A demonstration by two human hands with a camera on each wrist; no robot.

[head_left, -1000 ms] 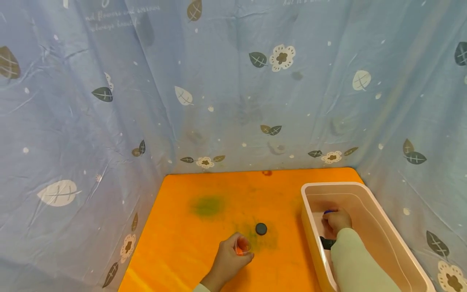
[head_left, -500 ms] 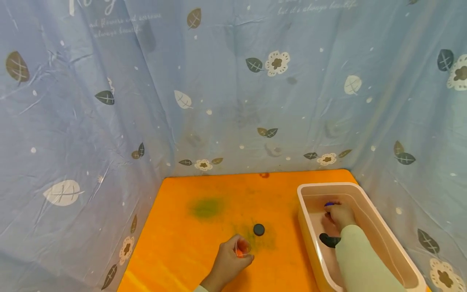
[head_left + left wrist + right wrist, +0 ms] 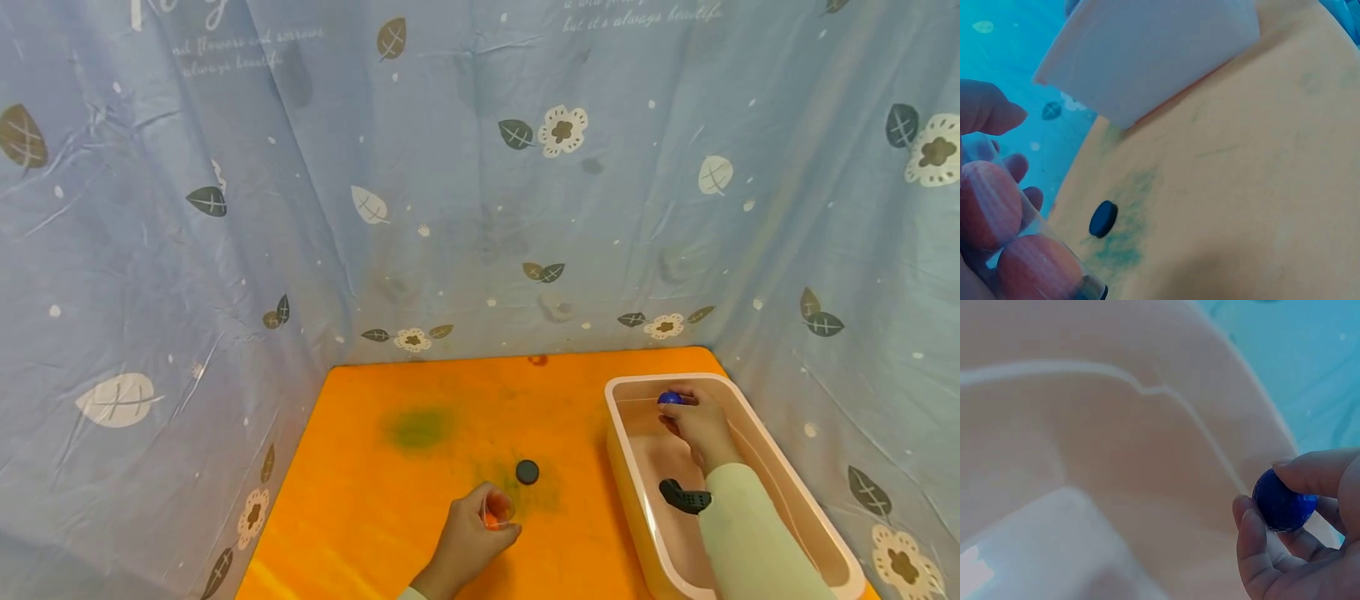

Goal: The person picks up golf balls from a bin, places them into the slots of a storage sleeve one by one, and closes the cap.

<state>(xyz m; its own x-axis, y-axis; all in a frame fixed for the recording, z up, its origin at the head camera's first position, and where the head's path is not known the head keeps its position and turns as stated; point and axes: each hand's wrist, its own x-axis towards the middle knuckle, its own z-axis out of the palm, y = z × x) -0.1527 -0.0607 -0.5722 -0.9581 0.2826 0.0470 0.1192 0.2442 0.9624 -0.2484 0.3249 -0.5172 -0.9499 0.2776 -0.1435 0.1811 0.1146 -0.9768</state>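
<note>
Blue ball [image 3: 1282, 503] sits pinched between thumb and fingers of the right hand [image 3: 703, 425], at the far end of the pink tub [image 3: 675, 462]; light, firm pressure should carry it clear of the wall. The left hand [image 3: 474, 535] curls round a clear tube [image 3: 501, 505] of orange balls [image 3: 1040, 269]; hold it steady.

I can read white script [image 3: 247, 42] on the curtain [image 3: 450, 208]: "flowers and sorrows" above "always beautif…" at left, "but it's always beautif…" at right; bigger letters [image 3: 217, 11] are cut off.
</note>
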